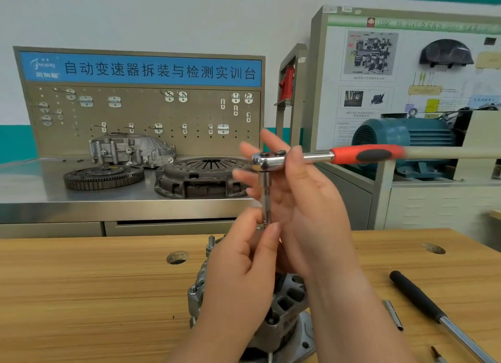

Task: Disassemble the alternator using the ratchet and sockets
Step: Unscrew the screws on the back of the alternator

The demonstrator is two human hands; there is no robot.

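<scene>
Now, my left grip (244, 262) pinches the lower tip of the extension bar (266, 192) while my right grip (306, 200) clamps the ratchet (311, 156) head, thumb on top; the alternator (287, 300) sits at 6 o'clock on the surface (81, 281). Seated crooked, the tip could slip and round a bolt.

Head view, wide-angle, worn by you: it faces forward and down over the wooden bench (81, 295). Your left hand (238, 276) and right hand (303, 200), on the ratchet (317, 156) and its extension (266, 194), sit close at centre; the pegboard stand (141, 113) lies well beyond.
</scene>
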